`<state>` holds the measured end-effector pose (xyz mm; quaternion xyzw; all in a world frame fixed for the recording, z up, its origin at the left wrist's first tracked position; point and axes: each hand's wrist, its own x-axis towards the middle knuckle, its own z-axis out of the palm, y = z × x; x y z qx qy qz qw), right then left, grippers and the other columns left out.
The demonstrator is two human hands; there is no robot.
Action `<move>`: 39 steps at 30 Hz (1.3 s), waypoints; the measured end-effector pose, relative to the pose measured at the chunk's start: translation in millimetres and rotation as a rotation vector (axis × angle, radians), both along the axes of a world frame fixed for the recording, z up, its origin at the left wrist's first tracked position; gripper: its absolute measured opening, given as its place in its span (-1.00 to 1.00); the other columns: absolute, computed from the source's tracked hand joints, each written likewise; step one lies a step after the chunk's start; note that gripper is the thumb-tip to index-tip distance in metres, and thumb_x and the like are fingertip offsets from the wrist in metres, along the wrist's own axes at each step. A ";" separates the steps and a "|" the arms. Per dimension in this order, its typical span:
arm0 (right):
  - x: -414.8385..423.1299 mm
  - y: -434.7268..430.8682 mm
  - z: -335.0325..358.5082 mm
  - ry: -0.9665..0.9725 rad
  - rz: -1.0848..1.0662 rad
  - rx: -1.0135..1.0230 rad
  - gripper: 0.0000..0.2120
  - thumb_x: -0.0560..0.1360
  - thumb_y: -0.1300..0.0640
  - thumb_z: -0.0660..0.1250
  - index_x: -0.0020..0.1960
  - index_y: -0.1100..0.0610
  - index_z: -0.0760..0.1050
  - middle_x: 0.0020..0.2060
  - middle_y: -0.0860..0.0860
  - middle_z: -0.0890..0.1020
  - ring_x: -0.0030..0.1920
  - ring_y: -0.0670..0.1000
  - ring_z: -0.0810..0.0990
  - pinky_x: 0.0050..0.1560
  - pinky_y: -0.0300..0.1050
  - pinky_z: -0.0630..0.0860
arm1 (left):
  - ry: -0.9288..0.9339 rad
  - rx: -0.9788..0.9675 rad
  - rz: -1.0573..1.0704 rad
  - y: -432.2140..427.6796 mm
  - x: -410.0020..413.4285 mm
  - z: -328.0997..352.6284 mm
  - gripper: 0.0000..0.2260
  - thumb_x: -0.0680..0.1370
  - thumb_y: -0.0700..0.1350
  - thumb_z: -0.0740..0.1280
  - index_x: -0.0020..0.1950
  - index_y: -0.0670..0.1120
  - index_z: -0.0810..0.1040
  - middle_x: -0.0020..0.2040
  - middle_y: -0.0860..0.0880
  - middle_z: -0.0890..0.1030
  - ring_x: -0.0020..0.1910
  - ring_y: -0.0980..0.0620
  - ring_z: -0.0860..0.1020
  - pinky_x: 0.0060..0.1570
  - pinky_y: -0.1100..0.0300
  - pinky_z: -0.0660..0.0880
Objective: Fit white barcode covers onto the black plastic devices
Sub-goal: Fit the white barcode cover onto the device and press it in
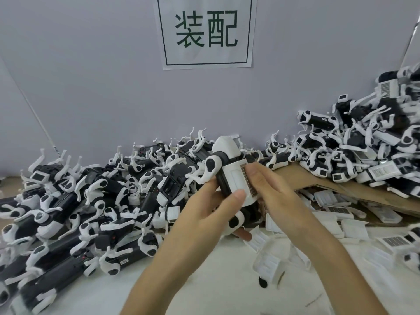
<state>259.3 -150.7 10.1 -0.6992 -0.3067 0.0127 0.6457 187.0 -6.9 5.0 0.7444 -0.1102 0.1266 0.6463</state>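
White plastic cover sits on the black device held up mid-frame above the counter, so the fitting step looks under way. The left hand wraps the device from below, thumb pressed on the cover's lower edge. The right hand closes over the barcode side, fingers curled. Next, I judge, a firm squeeze to seat it flush. Loose covers lie to the right, unfitted devices piled left.

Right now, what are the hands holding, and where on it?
A black device. The left hand grips its lower body, thumb on the white cover; the right hand presses the cover's right edge.
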 end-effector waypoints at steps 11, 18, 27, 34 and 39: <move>0.8 7.5 -12.8 0.195 0.324 0.201 -0.43 0.49 -0.32 0.30 0.34 0.01 0.54 0.23 0.04 0.65 0.29 -0.01 0.59 0.26 -0.16 0.53 | -0.160 0.052 0.134 -7.6 -6.0 -3.7 -0.72 0.55 0.20 0.34 0.22 0.16 0.54 0.04 0.22 0.69 0.04 0.25 0.64 -0.05 0.38 0.53; -8.5 17.0 -10.7 -0.053 0.175 0.344 -0.68 0.56 0.03 0.31 0.20 0.22 0.56 -0.04 0.19 0.70 -0.04 0.13 0.70 -0.05 -0.07 0.63 | -0.207 0.019 0.040 -2.6 -3.6 -9.5 -0.70 0.56 0.02 0.31 0.29 0.09 0.56 0.11 0.04 0.70 0.13 0.04 0.65 0.11 0.13 0.59; -1.0 4.2 -6.4 -0.111 -0.007 -0.181 -0.71 0.50 -0.26 0.32 0.11 -0.13 0.58 0.03 -0.19 0.69 0.07 -0.21 0.64 0.07 -0.23 0.53 | -0.060 0.179 0.064 19.7 2.4 -13.8 -0.69 0.51 0.19 0.42 0.22 0.26 0.48 0.01 0.22 0.68 0.00 0.16 0.65 0.00 0.23 0.58; 6.8 -38.1 6.2 -0.096 0.154 -0.305 -0.51 0.52 -0.05 0.45 0.38 -0.31 0.39 0.30 -0.25 0.54 0.29 -0.12 0.55 0.28 0.09 0.53 | 0.104 0.330 -0.189 33.1 0.4 -12.0 -0.70 0.52 -0.15 0.49 0.12 0.23 0.63 0.01 0.05 0.72 -0.08 0.01 0.70 -0.17 0.25 0.62; 6.5 -48.7 3.8 0.004 0.225 -0.278 -0.67 0.52 0.06 0.43 0.26 -0.14 0.59 -0.02 -0.12 0.67 -0.09 -0.09 0.63 -0.13 -0.13 0.60 | 0.010 0.309 -0.038 51.3 4.2 -7.3 -0.81 0.46 0.22 0.48 0.03 0.23 0.67 -0.02 0.07 0.74 -0.03 0.10 0.70 -0.02 0.29 0.59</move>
